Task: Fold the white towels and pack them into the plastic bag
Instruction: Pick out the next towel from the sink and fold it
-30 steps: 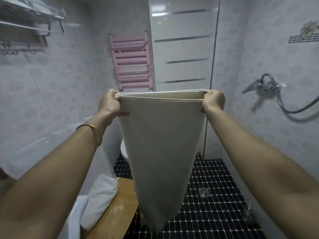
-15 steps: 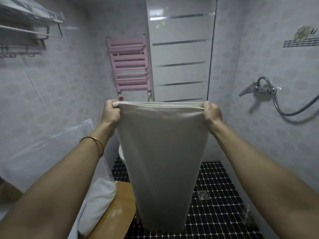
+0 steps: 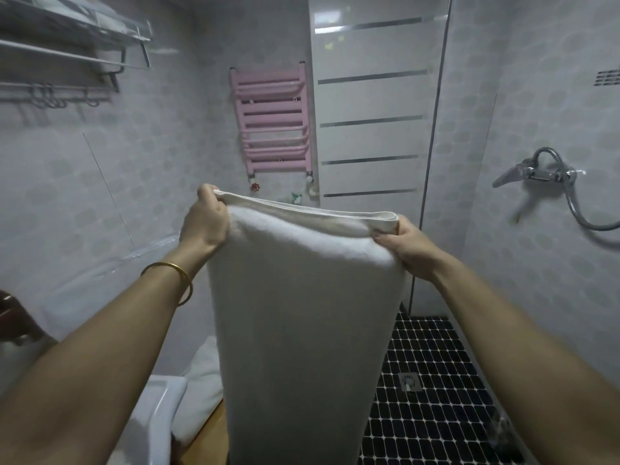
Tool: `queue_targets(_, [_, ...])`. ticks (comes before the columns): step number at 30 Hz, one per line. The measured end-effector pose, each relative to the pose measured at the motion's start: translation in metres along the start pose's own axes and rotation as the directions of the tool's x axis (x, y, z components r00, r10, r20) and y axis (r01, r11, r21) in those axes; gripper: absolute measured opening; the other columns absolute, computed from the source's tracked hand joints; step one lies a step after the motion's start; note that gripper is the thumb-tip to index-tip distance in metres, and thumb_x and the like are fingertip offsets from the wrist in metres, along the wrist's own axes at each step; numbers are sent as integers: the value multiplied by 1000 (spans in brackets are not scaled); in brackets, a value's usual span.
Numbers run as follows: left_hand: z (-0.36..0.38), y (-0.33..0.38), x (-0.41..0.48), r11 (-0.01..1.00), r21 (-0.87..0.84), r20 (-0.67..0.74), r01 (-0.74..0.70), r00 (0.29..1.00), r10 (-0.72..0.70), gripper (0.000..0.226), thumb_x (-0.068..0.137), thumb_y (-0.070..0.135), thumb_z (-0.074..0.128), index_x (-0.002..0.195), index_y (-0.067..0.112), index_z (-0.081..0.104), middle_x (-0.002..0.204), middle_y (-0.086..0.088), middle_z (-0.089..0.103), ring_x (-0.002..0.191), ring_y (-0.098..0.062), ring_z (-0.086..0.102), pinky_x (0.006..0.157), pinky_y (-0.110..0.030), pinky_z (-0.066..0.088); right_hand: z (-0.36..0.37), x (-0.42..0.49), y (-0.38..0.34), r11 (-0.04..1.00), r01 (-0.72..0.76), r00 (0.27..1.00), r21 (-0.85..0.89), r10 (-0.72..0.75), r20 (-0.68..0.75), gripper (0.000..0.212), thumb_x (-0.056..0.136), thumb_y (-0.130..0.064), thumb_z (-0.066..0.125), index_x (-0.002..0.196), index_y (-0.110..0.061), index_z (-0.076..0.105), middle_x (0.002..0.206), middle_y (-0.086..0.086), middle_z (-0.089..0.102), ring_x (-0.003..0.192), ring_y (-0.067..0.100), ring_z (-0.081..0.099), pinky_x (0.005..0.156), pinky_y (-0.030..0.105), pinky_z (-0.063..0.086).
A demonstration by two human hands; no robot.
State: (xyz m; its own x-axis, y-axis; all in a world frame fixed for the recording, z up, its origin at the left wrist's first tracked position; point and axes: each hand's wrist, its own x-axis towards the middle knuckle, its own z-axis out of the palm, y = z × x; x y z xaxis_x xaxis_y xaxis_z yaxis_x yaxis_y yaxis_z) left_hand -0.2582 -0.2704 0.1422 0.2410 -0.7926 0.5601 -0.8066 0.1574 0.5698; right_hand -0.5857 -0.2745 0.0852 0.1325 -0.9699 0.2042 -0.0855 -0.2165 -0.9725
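- Head view: a small bathroom is shown, enclosed by pale patterned tiled walls (image 3: 151, 162).
- A floor of dark mosaic tiles (image 3: 436, 414) is seen at the lower right.
- A large white terry towel (image 3: 302, 330), doubled over, is held up in mid-air at the centre. It hangs from its top edge, and its lower end is cut off by the bottom of the frame.
- A glossy white panel with silver stripes (image 3: 369, 95) is set behind the towel.
- A clear plastic bag (image 3: 110, 263) is seen low against the left wall. Whether it is open cannot be told.
- A pink ladder-shaped radiator (image 3: 273, 125) is mounted on the rear wall.
- A chrome wall rack with hooks (image 3: 67, 55) is fixed at the upper left.
- A wooden surface (image 3: 211, 427) is partly visible at the bottom left, with a pile of white folded towels (image 3: 204, 380) resting on it. Whether the pile lies inside the bag cannot be told.
- A chrome shower mixer with hose (image 3: 536, 172) is fitted to the right wall.
- The towel's top left corner is clenched in the left hand (image 3: 206, 223).
- The top right corner is gripped by the right hand (image 3: 407, 248), fingers curled over the edge.
- A gold bangle (image 3: 174, 273) is worn on the left wrist.
- A square metal drain (image 3: 410, 381) is set in the floor.
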Motion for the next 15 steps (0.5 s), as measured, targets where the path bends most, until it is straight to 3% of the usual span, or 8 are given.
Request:
queue_targets(3, [-12,-13,-4,996,86,32,-9,999,6,25,100,21,29,113,4,41,115,-25,57,99,-39,54,80,-40,38,15,12,-2,990,13,990,-142,-33,-141,18,92,-15,59,108,-12,51,99,2,60,88,12,57,81,29,47])
queue_targets(6, [-26,-24,-3,974,217,113,64,990,-90,28,101,23,31,109,1,46,119,-30,55,107,-42,53,83,-39,38,35,18,-3,990,-70,991,-120,56,-119,8,96,-20,54,95,-12,55,90,7,60,82,19,58,72,34,47])
queue_targets(9, [-42,-37,-4,948,296,236,117,953,-191,29,99,15,32,89,0,56,107,-28,61,98,-40,57,79,-38,41,59,21,5,982,-155,987,-106,148,-68,19,98,-15,46,86,-10,59,90,8,62,83,21,57,71,30,46])
queue_targets(11, [-50,-50,-11,943,261,283,208,917,-281,25,96,10,36,91,1,59,94,-20,60,87,-31,56,75,-36,41,71,24,14,956,-277,961,-100,275,-35,20,99,-14,44,84,-12,58,88,0,60,83,15,56,77,28,46])
queue_targets(13, [-52,-62,-23,921,125,341,368,856,-388,18,92,1,41,87,4,58,80,-13,54,75,-23,51,62,-28,40,80,27,21,917,-372,925,-145,379,23,21,97,-15,44,84,-12,60,90,0,60,78,11,56,69,25,46])
queue_targets(15, [-53,-69,-32,844,0,392,537,776,-494,20,90,-7,45,79,4,57,69,-9,51,54,-20,51,42,-18,39,82,30,24,854,-370,912,-366,409,34,21,92,-23,47,98,-9,62,99,5,62,80,13,58,61,24,44])
